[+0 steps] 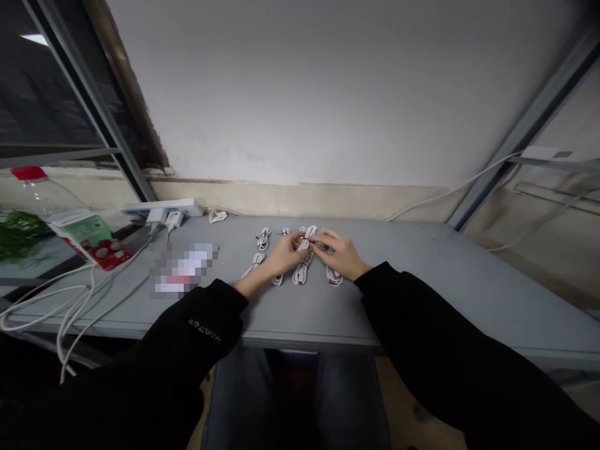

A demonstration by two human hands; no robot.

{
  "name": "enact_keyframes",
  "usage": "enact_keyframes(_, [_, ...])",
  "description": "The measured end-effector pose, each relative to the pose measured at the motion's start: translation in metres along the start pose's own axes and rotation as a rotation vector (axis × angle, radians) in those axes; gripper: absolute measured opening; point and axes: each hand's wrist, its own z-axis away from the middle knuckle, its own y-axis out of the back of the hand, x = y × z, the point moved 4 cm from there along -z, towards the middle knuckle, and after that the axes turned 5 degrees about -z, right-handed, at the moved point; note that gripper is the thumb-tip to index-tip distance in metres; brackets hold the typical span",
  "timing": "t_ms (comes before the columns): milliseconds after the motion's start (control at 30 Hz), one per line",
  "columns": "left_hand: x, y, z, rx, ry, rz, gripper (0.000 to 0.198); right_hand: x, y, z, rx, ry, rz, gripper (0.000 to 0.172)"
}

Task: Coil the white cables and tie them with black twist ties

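Grey folding table (412, 275) stretches in front of me beneath a plain white wall (328, 94), with a metal window frame (89, 106) at the upper left of the view. Off the table's left end sit a plastic bottle with a red cap (37, 190), a green-and-red carton (91, 240) and some leafy greens (19, 236). Along the back edge, left of centre, lies a white power strip (162, 209) with a white plug adapter (173, 220) in it, and loose white cords (60, 312) trail over the left corner. Just beside those are a small crumpled white scrap (218, 216) and a pixelated patch (185, 269) that I can't make out.

At the middle of the table, my left hand (285, 255) and right hand (337, 253) are close together, fingers curled inward, pinching a coiled white cable (307, 240) from either side. Other white cable coils (264, 238) lie in a loose group around and just below my hands, some partly under my left wrist. My black sleeves (204, 328) cross the table's front edge.
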Motion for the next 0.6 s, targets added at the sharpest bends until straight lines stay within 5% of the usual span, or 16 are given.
enact_keyframes(600, [-0.0041, -0.0053, 0.0007, -0.063, 0.044, 0.081, 0.033, 0.0069, -0.0033, 0.0000, -0.100, -0.111, -0.024, 0.009])
